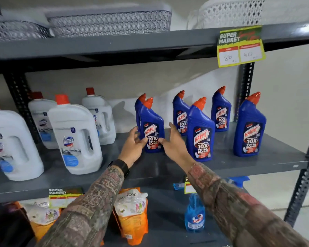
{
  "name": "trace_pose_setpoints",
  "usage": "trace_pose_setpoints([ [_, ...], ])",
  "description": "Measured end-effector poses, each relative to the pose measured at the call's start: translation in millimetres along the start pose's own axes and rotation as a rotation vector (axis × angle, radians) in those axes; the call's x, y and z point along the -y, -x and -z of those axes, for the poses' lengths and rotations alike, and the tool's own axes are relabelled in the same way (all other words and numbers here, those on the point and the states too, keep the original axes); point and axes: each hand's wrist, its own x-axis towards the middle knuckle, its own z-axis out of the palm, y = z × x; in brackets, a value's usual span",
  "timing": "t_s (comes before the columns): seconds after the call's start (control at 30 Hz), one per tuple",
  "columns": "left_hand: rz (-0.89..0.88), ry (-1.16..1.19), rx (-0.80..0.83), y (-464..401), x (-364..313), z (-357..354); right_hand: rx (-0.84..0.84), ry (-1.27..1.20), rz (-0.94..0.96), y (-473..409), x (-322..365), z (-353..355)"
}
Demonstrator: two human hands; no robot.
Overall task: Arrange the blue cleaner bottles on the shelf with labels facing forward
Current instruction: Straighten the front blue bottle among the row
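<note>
Several blue cleaner bottles with red caps stand on the grey middle shelf [257, 164], labels facing me. The leftmost front bottle [152, 122] has another blue bottle [138, 106] close behind it. My left hand [134, 145] curls around this front bottle's left side. My right hand [173, 141] is at its right side, thumb touching the label's lower edge, fingers spread and apart from the bottle. Further right stand two front bottles [201, 132] [250, 129] and two rear ones [181, 114] [221, 113].
White jugs [75, 136] with red caps fill the shelf's left half. A yellow price tag [241, 46] hangs from the upper shelf, with mesh baskets [109, 21] above. Below are orange refill pouches [132, 214] and a light-blue spray bottle [194, 216]. A perforated upright [305, 175] bounds the right.
</note>
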Motion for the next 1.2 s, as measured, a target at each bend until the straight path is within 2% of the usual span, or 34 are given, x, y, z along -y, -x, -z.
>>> trace_pose_setpoints([
  [0.13, 0.016, 0.059, 0.066, -12.5, 7.2, -6.4, 0.065, -0.114, -0.062, -17.4, -10.2, -8.9],
  [0.53, -0.088, 0.050, 0.136, 23.6, 12.7, 10.6, -0.005, -0.209, 0.021, 22.9, -19.0, -5.5],
  [0.7, -0.105, 0.035, 0.133, 42.0, 14.4, 19.6, 0.025, -0.270, 0.032, 39.3, -19.2, -0.1],
  [1.0, -0.025, 0.217, 0.067, 46.2, 20.9, 32.0, 0.101, -0.203, 0.039, 40.0, -13.4, -2.7],
  [1.2, -0.042, 0.157, 0.130, 47.0, 22.0, 31.6, 0.127, -0.173, 0.053, 41.3, -9.5, -3.9],
])
